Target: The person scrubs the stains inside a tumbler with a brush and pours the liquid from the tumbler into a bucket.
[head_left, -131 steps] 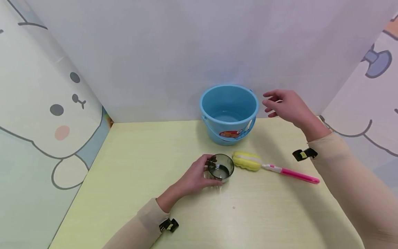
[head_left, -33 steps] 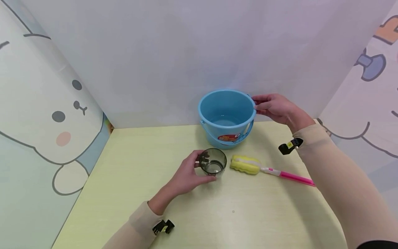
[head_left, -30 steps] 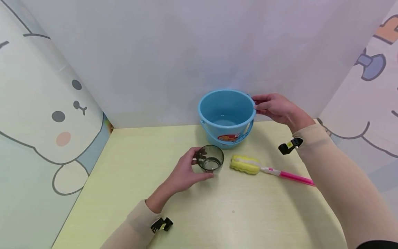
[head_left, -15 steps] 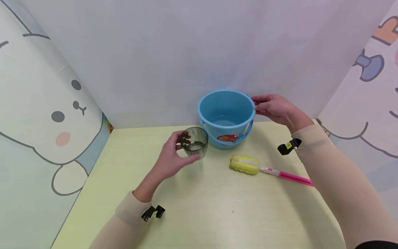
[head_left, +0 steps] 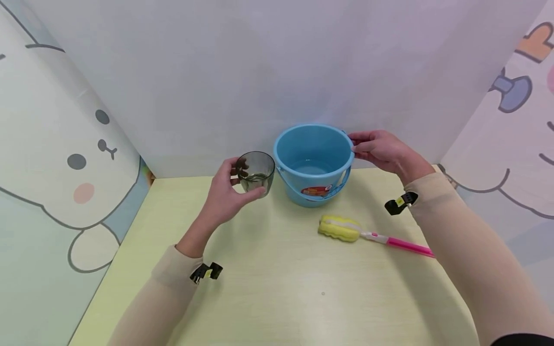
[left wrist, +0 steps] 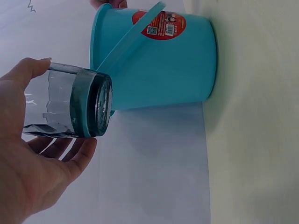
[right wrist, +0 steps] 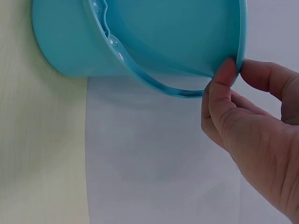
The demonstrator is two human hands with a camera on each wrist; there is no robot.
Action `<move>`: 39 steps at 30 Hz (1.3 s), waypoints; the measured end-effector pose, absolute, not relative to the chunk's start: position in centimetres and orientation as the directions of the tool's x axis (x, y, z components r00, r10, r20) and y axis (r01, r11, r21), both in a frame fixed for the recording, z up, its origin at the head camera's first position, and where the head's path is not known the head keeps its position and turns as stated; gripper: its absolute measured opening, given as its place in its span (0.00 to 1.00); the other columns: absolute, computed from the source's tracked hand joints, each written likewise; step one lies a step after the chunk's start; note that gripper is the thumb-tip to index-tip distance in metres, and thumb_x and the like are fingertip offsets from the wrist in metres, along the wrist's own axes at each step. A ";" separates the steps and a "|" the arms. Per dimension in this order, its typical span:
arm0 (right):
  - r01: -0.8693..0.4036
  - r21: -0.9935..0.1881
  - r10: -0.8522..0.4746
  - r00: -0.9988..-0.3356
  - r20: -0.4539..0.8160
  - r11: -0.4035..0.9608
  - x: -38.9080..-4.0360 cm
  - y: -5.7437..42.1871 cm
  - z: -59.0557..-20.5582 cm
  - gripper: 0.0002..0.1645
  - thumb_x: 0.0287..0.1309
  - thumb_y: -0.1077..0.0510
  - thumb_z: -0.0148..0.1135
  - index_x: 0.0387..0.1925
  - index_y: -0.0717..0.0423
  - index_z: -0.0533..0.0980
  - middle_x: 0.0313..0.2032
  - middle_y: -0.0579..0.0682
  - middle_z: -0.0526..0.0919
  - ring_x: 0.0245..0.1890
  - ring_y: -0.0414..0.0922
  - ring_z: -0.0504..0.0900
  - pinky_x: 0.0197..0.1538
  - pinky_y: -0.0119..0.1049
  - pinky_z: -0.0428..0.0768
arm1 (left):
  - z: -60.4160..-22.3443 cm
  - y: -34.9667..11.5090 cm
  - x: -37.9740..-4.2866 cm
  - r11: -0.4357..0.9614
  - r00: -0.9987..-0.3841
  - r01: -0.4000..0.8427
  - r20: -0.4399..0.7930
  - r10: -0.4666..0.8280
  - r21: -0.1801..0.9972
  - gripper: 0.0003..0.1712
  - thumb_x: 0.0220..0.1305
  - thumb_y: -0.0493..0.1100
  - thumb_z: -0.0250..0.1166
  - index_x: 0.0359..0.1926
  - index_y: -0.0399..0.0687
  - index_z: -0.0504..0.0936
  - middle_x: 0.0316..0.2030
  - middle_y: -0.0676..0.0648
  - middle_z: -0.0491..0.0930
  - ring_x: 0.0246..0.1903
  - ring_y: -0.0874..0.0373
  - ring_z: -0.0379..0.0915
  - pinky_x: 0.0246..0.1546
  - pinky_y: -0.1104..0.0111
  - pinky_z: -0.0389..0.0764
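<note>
My left hand (head_left: 225, 194) grips a smoky clear glass cup (head_left: 256, 174) between thumb and fingers. The cup is raised above the table, beside the left rim of a light blue bucket (head_left: 320, 180), with a shallow layer of clear liquid at its bottom. In the left wrist view the thumb and fingers lie on opposite sides of the cup (left wrist: 84, 102). With my right hand (head_left: 381, 150), I pinch the bucket's right rim near where the bail handle (right wrist: 154, 84) joins it. Upright on the table, the bucket carries a red label and its handle hangs down in front.
A bottle brush (head_left: 339, 228) with a yellow sponge head and pink handle lies in front of the bucket, its end overlapped by my right sleeve. Behind the pale yellow table (head_left: 268, 288) stands a white wall (head_left: 242, 77), with cartoon-printed panels on both sides.
The left hand has raised the cup and carried it back and left, from in front of the bucket to beside its rim. Earlier the right hand came in to the bucket's rim; it stays there.
</note>
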State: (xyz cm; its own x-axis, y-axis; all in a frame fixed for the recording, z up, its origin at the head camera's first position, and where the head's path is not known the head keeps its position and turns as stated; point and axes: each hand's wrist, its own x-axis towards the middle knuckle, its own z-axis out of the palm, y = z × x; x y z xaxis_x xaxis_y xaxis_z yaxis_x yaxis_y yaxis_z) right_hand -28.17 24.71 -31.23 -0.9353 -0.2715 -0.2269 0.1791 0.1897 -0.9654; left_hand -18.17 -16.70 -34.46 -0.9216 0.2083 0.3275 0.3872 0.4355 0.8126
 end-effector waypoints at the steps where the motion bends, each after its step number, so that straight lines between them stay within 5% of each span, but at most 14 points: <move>1: 0.179 -0.965 -0.271 -0.935 -0.227 0.191 -28.2 24.7 -31.2 0.34 0.79 0.65 0.56 0.81 0.62 0.60 0.74 0.63 0.67 0.67 0.58 0.74 0.63 0.38 0.82 | -34.3 -16.7 -18.4 0.439 -0.921 0.388 0.330 0.205 0.811 0.50 0.59 0.50 0.82 0.74 0.39 0.65 0.64 0.42 0.73 0.61 0.46 0.72 0.64 0.49 0.79; 13: 0.182 -0.966 -0.263 -0.938 -0.227 0.184 -28.1 24.9 -31.3 0.34 0.79 0.66 0.55 0.80 0.63 0.60 0.74 0.64 0.66 0.65 0.56 0.77 0.57 0.33 0.85 | -31.8 -16.4 -21.6 0.492 -0.905 0.423 0.377 0.196 0.761 0.51 0.59 0.49 0.82 0.74 0.37 0.65 0.65 0.40 0.72 0.61 0.46 0.71 0.62 0.50 0.79; 39: 0.176 -0.966 -0.266 -0.938 -0.222 0.187 -28.1 24.6 -31.2 0.35 0.80 0.66 0.54 0.81 0.63 0.58 0.75 0.63 0.66 0.68 0.58 0.74 0.62 0.36 0.83 | -29.4 -14.4 -27.4 0.680 -0.842 0.517 0.452 0.294 0.520 0.51 0.58 0.48 0.82 0.74 0.34 0.65 0.66 0.36 0.69 0.65 0.42 0.65 0.65 0.50 0.74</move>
State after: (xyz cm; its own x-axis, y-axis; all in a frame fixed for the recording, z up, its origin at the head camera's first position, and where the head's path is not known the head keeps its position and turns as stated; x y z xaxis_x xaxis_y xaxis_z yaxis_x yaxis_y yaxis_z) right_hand -28.12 24.57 -31.25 -0.9380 -0.2660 -0.2224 0.1761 0.1869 -0.9665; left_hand -27.40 -14.45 -29.44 -0.8420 0.2942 0.4522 0.5169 0.6801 0.5200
